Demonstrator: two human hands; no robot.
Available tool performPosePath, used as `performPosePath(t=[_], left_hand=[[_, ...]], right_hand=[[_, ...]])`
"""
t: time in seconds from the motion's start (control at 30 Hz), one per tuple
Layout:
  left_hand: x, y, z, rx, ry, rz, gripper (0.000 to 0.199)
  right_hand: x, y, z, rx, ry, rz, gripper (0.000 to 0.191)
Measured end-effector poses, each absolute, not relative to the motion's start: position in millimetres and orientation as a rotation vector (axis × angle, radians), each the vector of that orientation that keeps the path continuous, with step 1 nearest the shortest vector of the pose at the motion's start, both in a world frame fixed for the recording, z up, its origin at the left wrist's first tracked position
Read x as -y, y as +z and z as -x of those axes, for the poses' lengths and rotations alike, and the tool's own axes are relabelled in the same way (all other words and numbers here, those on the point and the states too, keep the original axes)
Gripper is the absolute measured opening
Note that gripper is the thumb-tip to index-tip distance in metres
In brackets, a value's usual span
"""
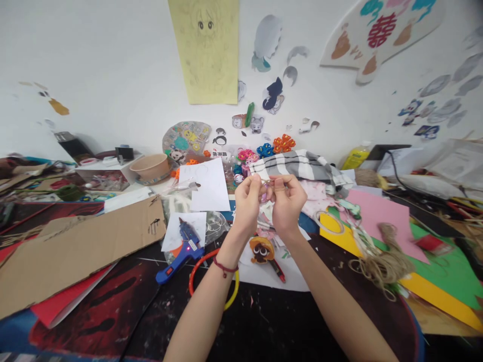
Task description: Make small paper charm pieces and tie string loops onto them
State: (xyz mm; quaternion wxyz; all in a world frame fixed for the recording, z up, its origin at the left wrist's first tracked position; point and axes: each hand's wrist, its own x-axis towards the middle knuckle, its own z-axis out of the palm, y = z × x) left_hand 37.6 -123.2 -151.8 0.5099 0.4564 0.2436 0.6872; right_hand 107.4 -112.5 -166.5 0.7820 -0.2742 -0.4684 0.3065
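Observation:
Above the middle of the table, my left hand (247,200) and my right hand (287,201) are raised close together, each with thumb and fingers pinched. A thin, pale piece spans the small gap between the fingertips, too small to name. Something purple (266,193) shows just below it; whether it hangs from the fingers or lies behind them I cannot tell. Under my wrists lie a cartoon cutout with a yellow hat (261,250) and a red pen (278,271) on white paper (251,274).
A blue hot glue gun (183,254) lies left of my forearms, beside a red and yellow ring (193,274). Cardboard (94,246) covers the left side. Twine (385,256) and coloured sheets (392,216) lie right. Plaid cloth (302,166) lies behind my hands.

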Motion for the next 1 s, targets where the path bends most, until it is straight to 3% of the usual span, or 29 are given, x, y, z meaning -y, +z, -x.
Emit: performPosePath(t=[0.2, 0.53, 1.0], left_hand=[[121.7, -151.6, -35.3, -0.525, 1.559, -0.973, 0.052], [111.6, -158.0, -25.8, -0.521, 1.505, -1.028, 0.043], [90.9, -174.6, -17.9, -0.698, 1.447, -1.168, 0.028]], right_hand=[[107.2, -169.6, -108.5, 0.968, 0.855, 0.460, 0.022], [108.8, -169.0, -118.0, 1.098, 0.700, 0.588, 0.017], [90.5, -187.5, -122.7, 1.145, 0.750, 0.731, 0.016]])
